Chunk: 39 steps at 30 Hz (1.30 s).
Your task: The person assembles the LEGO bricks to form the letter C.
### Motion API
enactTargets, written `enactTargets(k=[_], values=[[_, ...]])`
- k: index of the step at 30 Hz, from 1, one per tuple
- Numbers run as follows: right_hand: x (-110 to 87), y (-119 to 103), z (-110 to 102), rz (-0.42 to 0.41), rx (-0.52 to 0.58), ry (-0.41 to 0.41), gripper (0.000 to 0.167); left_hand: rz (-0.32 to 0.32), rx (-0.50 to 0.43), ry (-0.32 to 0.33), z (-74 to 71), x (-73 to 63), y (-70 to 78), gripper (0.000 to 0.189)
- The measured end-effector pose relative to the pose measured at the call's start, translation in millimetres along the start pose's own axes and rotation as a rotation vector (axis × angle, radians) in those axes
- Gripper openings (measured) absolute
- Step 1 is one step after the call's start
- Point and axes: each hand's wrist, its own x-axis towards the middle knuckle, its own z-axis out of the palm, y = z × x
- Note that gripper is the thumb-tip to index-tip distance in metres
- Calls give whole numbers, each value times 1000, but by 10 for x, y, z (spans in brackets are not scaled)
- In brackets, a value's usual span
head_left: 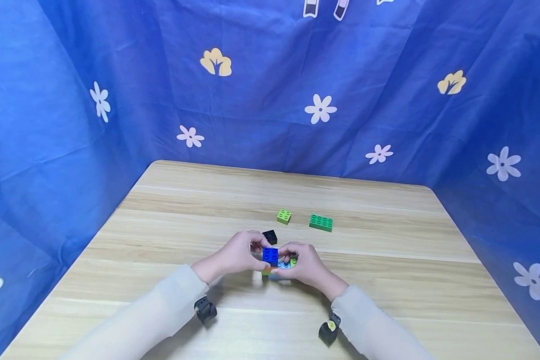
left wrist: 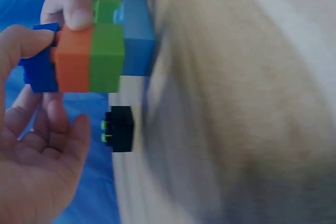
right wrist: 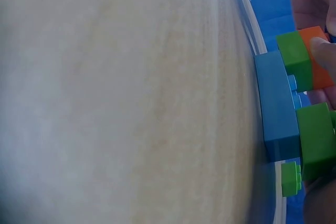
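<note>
My left hand pinches a dark blue brick between thumb and fingers. This brick sits over an orange brick, and a narrow gap with orange studs shows between them. Under the orange one is a green brick, mounted on one end of a long light blue brick. A second green brick stands on the other end. My right hand holds this stack, its thumb pressed on the orange brick's side. In the head view the hands hide much of the stack.
Just beyond the left hand lies a black brick. Farther back on the wooden table are a lime green brick and a longer green brick. A blue flowered cloth hangs around the table's back and sides.
</note>
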Motion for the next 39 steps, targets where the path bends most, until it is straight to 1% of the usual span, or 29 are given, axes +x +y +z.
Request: enactTargets(k=[3, 6, 9, 14, 20, 22, 27, 31, 33, 36, 39], values=[[-3, -6, -4, -10, -10, 6, 33, 23, -41, 2, 18, -4, -60, 30], [-2, -2, -1, -14, -18, 10, 33, 57, -51, 9, 33, -6, -105, 32], [2, 11, 3, -3, -13, 13, 34, 75, -55, 20, 44, -6, -109, 32], [-15, 36, -10, 3, 6, 24, 34, 91, -52, 28, 72, 7, -71, 31], [-18, 25, -17, -20, -18, -2, 36, 78, -31, 29, 71, -13, -99, 32], [-15, 14, -22, -30, -11, -11, 40, 75, -25, 29, 60, -21, -102, 32], [-21, -19, -45, -70, 47, 24, 48, 75, 3, 16, 29, -33, -69, 32], [-28, -42, -46, -107, 79, 45, 43, 77, 18, 5, 15, -30, -49, 31], [-30, -50, -39, -112, 84, 49, 40, 80, 24, 3, 10, -27, -46, 31], [-33, -56, -27, -104, 76, 61, 36, 93, 32, -5, 0, -22, -60, 32], [-34, -64, -21, -75, 63, 69, 35, 114, 31, -25, -28, -17, -92, 35]])
